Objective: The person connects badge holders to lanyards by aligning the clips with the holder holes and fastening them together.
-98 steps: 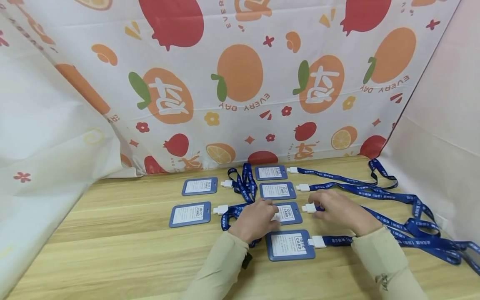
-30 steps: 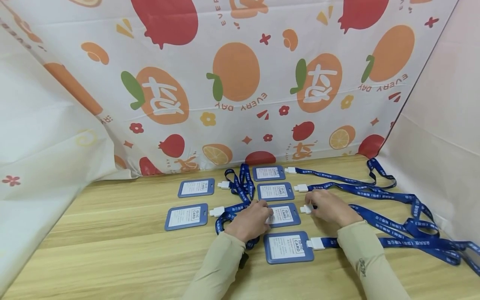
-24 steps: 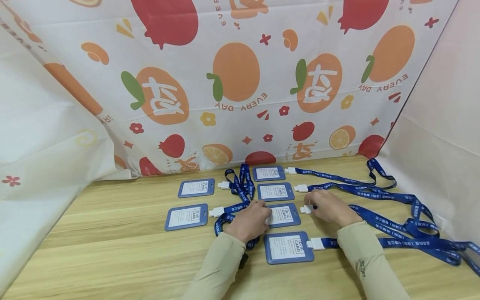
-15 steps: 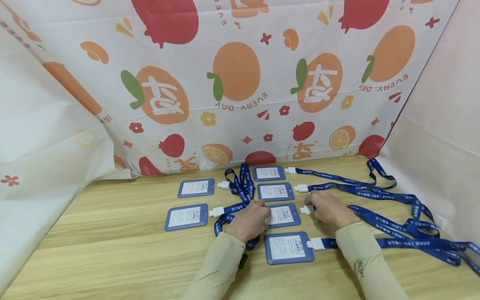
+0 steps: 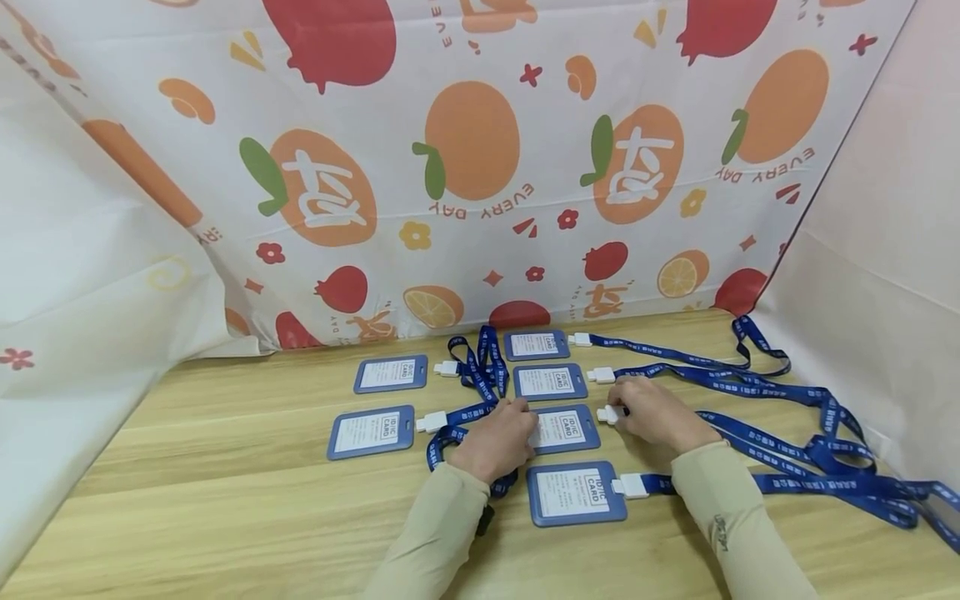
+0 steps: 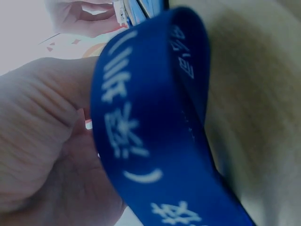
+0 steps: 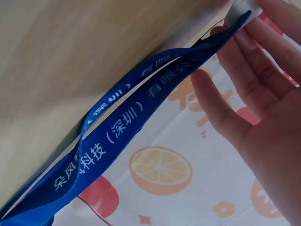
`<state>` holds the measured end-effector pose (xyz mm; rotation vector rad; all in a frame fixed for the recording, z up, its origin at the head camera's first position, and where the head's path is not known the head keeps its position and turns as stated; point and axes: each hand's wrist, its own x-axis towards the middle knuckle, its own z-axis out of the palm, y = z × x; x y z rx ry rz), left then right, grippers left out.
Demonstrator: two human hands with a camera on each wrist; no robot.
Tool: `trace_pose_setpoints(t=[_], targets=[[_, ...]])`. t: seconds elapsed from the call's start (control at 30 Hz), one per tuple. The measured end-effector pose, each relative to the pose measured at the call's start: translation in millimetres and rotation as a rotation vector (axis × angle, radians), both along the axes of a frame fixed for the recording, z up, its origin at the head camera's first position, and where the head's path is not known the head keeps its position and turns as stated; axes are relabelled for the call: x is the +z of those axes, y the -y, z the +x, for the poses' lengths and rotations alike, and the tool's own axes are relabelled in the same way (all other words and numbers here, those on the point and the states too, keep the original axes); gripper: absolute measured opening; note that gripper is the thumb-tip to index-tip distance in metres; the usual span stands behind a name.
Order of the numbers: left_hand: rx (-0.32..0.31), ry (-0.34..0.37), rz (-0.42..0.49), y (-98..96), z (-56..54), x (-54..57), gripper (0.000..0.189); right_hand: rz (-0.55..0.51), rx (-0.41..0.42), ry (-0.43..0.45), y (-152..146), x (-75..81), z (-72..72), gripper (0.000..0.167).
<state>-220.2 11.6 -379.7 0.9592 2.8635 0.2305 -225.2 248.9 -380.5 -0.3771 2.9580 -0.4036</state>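
The fingers of my left hand [image 5: 495,442] are curled over the left end of a flat blue plastic card holder with a white printed insert [image 5: 572,428], the third one down in the nearer column; I take it that this steadies it flat on the pale wood-grain table [image 5: 247,508]. My wrist view does not show the contact underneath, so I cannot tell how firm the hold is.

My right hand [image 5: 660,414] pinches a small white plastic clip [image 5: 609,415] between thumb and fingertips, right at the holder's slotted end. Gripping it there, rather than along the dark blue woven lanyard with white lettering [image 7: 127,125], probably gives me finer aim. I cannot tell whether clip and holder touch. The strap trails away rightward, which leaves the slot free of loose fabric.

The bottom blue card holder [image 5: 551,493] has its white clip [image 5: 633,486] overlapping its right edge, as though hooked on. The two holders above mine [image 5: 551,381] each lie with a clip just beside the slot, apparently paired up. The two holders farther left [image 5: 371,432] are laid out likewise, but their bunched blue lanyards [image 5: 482,371] crowd the middle, and one loop stands close against my left wrist.
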Motion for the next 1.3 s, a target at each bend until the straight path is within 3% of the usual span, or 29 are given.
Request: trace_pose_setpoints(t=[0.33,1.03,1.3], targets=[[0.002,-0.001,0.007,-1.5,-1.4,0.7,0.031,-0.031,0.025,0.012,-3.5,2.2,0.7,0.017],[0.012,0.018,0.012,0.0,-1.6,-0.2,0.029,-0.025,0.016,0.009,-2.0,1.5,-0.6,0.024],[0.019,0.023,0.014,-0.6,-0.6,-0.5,0.029,-0.012,0.059,0.018,-0.1,1.0,-0.5,0.023]])
